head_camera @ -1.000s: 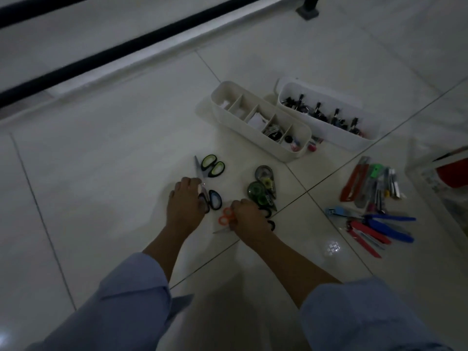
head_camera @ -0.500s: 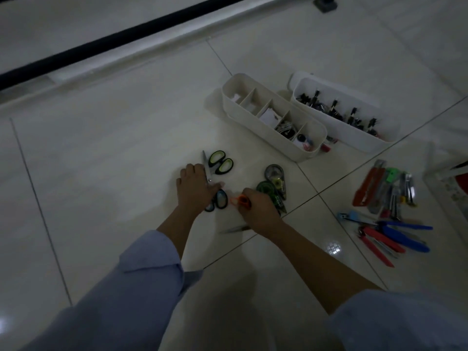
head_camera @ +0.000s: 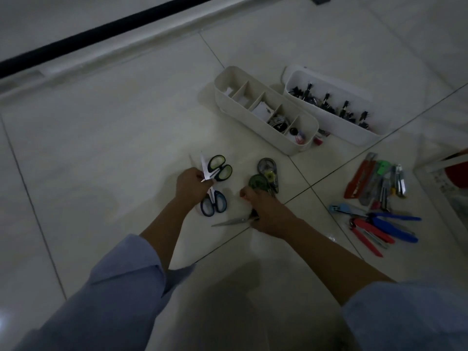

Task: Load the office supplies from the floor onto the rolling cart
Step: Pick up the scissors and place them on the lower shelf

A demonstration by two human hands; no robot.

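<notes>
While three pairs of scissors are sitting at the middle of the scene, both hands are closing on them. The left hand (head_camera: 192, 184) is curling its fingers round the blades of the blue-handled scissors (head_camera: 214, 203), whose loops are sticking out just below the knuckles. The green-handled scissors (head_camera: 219, 168) are lying just beyond that hand's fingertips; whether they are also being pinched I cannot tell. The right hand (head_camera: 266, 211) is clenching round the handle end of the long-bladed scissors (head_camera: 231, 221), hiding the loops, while the blade is pointing left, low over the floor (head_camera: 101, 153). Just past the right knuckles, two tape dispensers (head_camera: 266, 173) are lying side by side. Farther out, a divided white tray (head_camera: 253, 125) and a second white tray (head_camera: 342, 124) holding black clips (head_camera: 326, 100) are standing next to each other. To the right, a heap of cutters and pliers (head_camera: 379, 206) is spreading over the tiles, near a white bin (head_camera: 435, 188) at the edge. Pale glossy tiles with thin dark joints are covering the dim room's floor, and a black rail (head_camera: 101, 29) is running across the far side.
</notes>
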